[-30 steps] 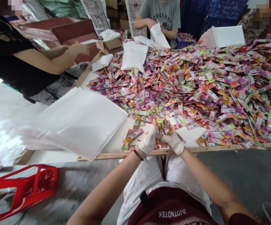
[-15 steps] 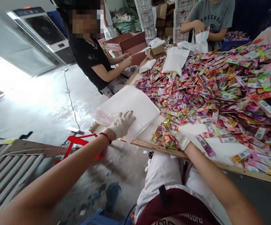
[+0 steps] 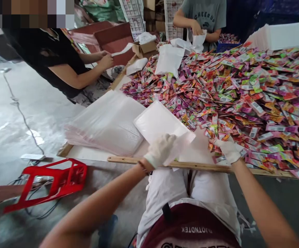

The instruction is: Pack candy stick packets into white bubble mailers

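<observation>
My left hand (image 3: 162, 150), in a white glove, is closed on the near edge of a flat white plastic bag (image 3: 160, 120). The bag is tilted above the tabletop, its far corner reaching towards the pile. To its left lies a stack of clear-white bags (image 3: 110, 120). My right hand (image 3: 227, 150), gloved with bare fingertips, is curled around a few small colourful packets (image 3: 212, 136) at the near edge of a large packet pile (image 3: 216, 86). The packets partly hide its fingertips.
A wooden strip (image 3: 191, 166) edges the table in front of my legs. A red plastic stool (image 3: 48, 182) stands at lower left. Two co-workers handle white material across the table; a filled white bag (image 3: 169, 59) lies on the pile. More bags (image 3: 289, 34) are stacked at back right.
My left hand has taken a bag from the stack and moved right with it. My right hand has shifted right, packets at its fingers, to the pile's edge. The view has turned right.
</observation>
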{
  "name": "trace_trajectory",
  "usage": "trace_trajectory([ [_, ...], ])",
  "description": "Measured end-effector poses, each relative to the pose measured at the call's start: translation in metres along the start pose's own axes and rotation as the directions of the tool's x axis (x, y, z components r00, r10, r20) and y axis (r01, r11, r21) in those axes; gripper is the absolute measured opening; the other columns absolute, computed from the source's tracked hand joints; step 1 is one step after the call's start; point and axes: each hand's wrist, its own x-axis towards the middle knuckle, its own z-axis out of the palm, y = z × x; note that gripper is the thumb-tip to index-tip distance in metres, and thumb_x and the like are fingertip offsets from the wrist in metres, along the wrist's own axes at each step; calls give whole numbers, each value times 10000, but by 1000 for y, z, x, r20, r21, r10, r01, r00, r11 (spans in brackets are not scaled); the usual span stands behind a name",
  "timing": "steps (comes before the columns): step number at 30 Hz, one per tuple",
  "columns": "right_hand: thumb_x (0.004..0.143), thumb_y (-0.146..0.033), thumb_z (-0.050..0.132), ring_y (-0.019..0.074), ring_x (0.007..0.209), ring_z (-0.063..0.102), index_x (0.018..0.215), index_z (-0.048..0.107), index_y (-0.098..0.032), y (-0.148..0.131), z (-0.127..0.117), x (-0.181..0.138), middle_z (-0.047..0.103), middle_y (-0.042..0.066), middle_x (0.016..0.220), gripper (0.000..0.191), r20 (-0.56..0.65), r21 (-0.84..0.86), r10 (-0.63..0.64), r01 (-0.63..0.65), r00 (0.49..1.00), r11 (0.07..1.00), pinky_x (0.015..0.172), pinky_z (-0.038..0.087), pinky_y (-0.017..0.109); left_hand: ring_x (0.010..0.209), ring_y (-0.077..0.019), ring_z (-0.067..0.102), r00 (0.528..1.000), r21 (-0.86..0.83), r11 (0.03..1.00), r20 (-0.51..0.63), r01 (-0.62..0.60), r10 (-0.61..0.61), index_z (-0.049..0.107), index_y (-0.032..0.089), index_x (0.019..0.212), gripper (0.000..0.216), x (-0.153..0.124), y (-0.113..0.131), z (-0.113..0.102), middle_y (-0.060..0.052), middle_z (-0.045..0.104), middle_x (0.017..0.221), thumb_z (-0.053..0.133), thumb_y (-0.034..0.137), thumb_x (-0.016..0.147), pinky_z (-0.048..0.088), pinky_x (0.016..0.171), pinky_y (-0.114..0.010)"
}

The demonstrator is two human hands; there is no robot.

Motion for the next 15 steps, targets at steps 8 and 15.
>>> trace_trajectory([
  [8,674,-232,646,270,1004,660,1231,500,-147,13,46,-28,696,136,1101,583,138,-643,-468,438,873,628,904,526,398,725,-167,660,990,-675,724,76,141,-122,727,141,900,246,64,58,90,-48,714,762,490,160,836,517,674,-238],
  [15,724,-293,638,322,1084,607,1351,509,-144,-7,45,-15,634,174,1225,658,616,-768,-180,635,767,80,947,451,419,730,-147,643,974,-764,632,-25,128,-227,737,133,861,316,59,48,98,-40,738,819,423,159,844,491,678,-228],
])
